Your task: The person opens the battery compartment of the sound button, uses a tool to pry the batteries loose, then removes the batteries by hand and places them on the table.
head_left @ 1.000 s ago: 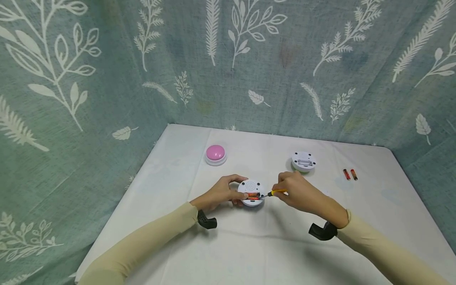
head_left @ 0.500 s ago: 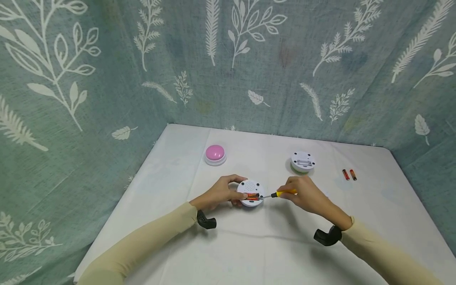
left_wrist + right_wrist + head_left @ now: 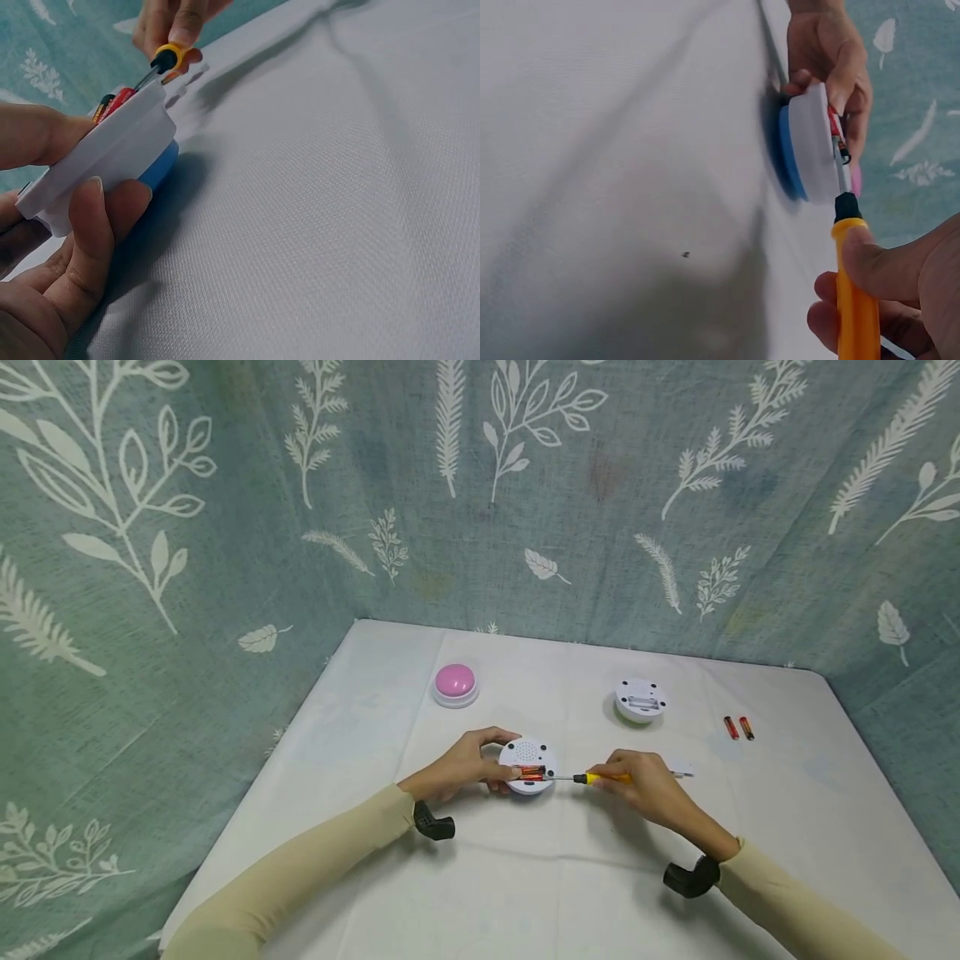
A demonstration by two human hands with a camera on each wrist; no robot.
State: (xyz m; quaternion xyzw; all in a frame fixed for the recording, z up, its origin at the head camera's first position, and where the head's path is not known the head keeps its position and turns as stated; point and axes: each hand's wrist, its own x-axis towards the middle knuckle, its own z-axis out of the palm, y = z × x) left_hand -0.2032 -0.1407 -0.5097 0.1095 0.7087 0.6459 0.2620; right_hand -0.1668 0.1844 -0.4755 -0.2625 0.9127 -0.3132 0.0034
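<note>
My left hand (image 3: 467, 767) grips a round white push-button device (image 3: 527, 751), its underside turned up and tilted. Two red-and-black batteries (image 3: 533, 770) lie in its compartment, with the left thumb over their near end. Below the white base, a blue part (image 3: 162, 166) shows in the left wrist view. A screwdriver (image 3: 855, 304) with a yellow handle is pinched in my right hand (image 3: 643, 785). Its metal shaft (image 3: 558, 777) points left, and the tip meets the right end of the battery compartment; exact contact there is too small to tell.
A pink-topped button (image 3: 454, 682) stands at the back left. Another white device (image 3: 638, 700) lies upside down at the back right, its battery slot bare. Two loose batteries (image 3: 738, 727) lie right of it. A small white piece (image 3: 681, 769) shows behind my right hand.
My right hand has moved right and toward me, and the screwdriver now lies more level, its tip still at the compartment. The small white piece is more exposed. My left hand holds its place.
</note>
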